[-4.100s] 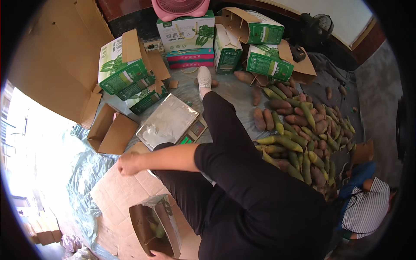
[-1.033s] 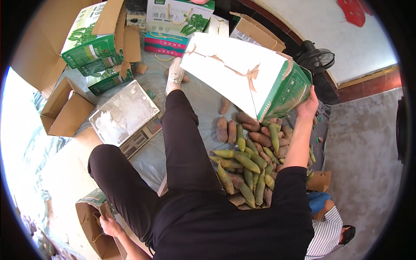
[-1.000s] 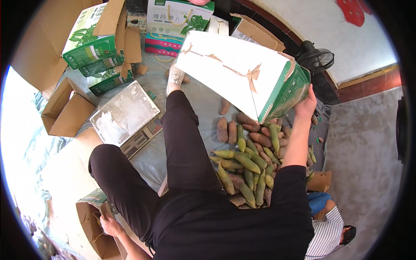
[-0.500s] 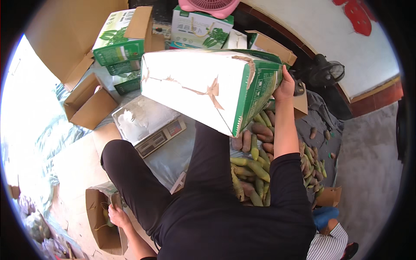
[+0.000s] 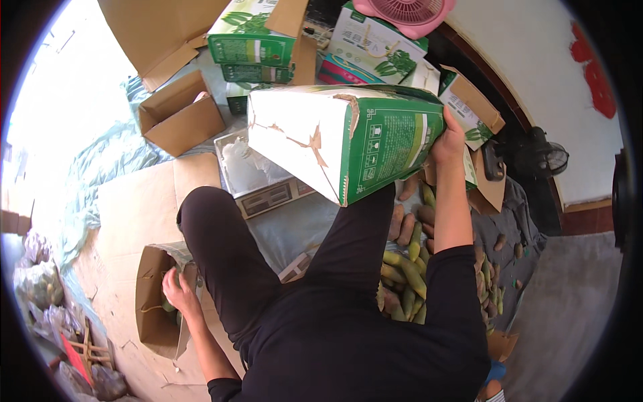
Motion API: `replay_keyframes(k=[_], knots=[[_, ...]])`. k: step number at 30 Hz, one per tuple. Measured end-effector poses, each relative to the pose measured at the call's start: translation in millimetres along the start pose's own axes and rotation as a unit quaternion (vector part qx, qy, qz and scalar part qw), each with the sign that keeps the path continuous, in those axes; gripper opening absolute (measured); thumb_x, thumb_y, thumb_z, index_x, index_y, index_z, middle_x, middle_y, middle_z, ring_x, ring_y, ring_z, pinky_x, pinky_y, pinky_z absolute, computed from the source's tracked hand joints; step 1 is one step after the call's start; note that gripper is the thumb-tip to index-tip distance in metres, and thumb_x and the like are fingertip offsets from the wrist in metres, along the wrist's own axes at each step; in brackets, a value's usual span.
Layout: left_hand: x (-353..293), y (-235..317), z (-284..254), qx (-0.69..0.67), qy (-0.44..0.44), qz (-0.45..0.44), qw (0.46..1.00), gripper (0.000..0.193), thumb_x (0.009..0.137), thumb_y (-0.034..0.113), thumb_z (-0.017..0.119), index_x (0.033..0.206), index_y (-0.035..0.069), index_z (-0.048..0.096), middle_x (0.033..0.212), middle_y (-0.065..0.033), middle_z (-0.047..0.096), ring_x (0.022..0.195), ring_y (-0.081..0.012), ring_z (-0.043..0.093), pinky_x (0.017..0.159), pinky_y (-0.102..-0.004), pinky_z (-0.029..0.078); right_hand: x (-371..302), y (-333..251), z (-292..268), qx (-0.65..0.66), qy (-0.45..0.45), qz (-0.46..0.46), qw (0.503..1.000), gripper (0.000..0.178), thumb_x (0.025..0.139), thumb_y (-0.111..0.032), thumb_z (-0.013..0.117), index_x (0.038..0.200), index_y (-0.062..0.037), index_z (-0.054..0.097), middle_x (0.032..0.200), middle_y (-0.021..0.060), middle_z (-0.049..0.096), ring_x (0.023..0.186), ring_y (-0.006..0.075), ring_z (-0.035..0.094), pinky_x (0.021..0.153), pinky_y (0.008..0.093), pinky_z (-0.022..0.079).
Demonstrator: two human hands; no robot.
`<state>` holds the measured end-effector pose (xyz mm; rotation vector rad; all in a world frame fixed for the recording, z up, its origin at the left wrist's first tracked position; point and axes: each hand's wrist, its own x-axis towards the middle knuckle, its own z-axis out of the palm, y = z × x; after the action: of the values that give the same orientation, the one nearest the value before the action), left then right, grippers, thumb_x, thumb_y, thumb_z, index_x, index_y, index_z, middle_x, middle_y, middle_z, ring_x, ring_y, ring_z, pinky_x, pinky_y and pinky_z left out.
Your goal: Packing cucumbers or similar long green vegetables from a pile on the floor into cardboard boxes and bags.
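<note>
My right hand (image 5: 449, 139) grips the far right end of a big white and green carton (image 5: 395, 144), holding it tilted above my legs. Torn brown patches run along its white face. Low on the left, my left hand (image 5: 181, 295) is at the mouth of an open cardboard box (image 5: 153, 325), fingers apart near its inner edge. Something green (image 5: 167, 305) shows partly inside that box, beside the hand. Between my legs and right arm lies a pile of green and reddish long radishes (image 5: 405, 271), partly covered by my sleeve.
A flat scale (image 5: 258, 171) stands beyond my left knee. Behind it are an open brown box (image 5: 182, 115), green printed cartons (image 5: 251, 40) and a pink fan (image 5: 408, 13). A black fan (image 5: 546, 157) stands by the wall at right. Plastic bags (image 5: 40, 285) lie far left.
The view has shifted, so the surroundings sit farther right. The carton has turned to show more of its green side, still in my right hand. My left hand has moved up along the box mouth, fingers loosened.
</note>
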<state>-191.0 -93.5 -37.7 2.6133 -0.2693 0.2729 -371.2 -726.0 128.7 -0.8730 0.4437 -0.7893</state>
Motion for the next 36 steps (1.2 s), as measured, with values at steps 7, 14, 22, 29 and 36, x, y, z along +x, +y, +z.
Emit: replay_keyframes(k=[7,14,22,29,36], knots=[[78,218,-74,-0.196,-0.012,0.206,0.959,0.038,0.076,0.003,0.061,0.114,0.002,0.057,0.123,-0.0154,0.049,0.122,-0.0356,0.038,0.101,-0.0434,0.031,-8,19,5,0.001,0.019,0.005,1.0,0.034,0.093,-0.022,0.045,0.112,0.0057,0.054,0.112,0.0168,0.06,0.1,0.0291,0.058,0.092,0.0403,0.044],[59,314,-26,-0.344,-0.187,0.305,0.868,0.062,0.074,0.014,0.069,0.129,0.005,0.044,0.134,-0.0167,0.038,0.125,-0.0378,0.033,0.102,-0.0441,0.03,-14,22,8,0.018,-0.012,0.01,1.0,0.033,0.094,-0.02,0.043,0.111,0.0054,0.054,0.111,0.0164,0.06,0.101,0.0287,0.058,0.092,0.0399,0.044],[36,318,-23,-0.402,-0.219,0.281,0.844,0.056,0.074,0.005,0.066,0.127,0.004,0.049,0.137,-0.0194,0.034,0.123,-0.036,0.039,0.099,-0.0411,0.034,-15,25,9,0.004,-0.048,-0.006,0.999,0.035,0.093,-0.022,0.044,0.115,0.0049,0.052,0.111,0.0153,0.059,0.101,0.0267,0.057,0.092,0.0383,0.043],[33,316,-20,-0.414,-0.2,0.292,0.839,0.054,0.071,0.004,0.068,0.123,0.009,0.055,0.135,-0.021,0.036,0.121,-0.0369,0.04,0.098,-0.0411,0.036,-14,33,9,0.007,-0.029,-0.003,1.0,0.036,0.093,-0.023,0.044,0.118,0.0033,0.05,0.115,0.0144,0.058,0.104,0.0268,0.056,0.094,0.0385,0.042],[33,315,-18,-0.413,-0.187,0.309,0.836,0.052,0.07,0.002,0.068,0.12,0.013,0.058,0.134,-0.0211,0.037,0.121,-0.0372,0.04,0.098,-0.0415,0.037,-15,36,11,0.006,-0.016,-0.011,1.0,0.036,0.093,-0.022,0.044,0.118,0.0035,0.05,0.115,0.0148,0.058,0.104,0.0277,0.056,0.094,0.0387,0.042]])
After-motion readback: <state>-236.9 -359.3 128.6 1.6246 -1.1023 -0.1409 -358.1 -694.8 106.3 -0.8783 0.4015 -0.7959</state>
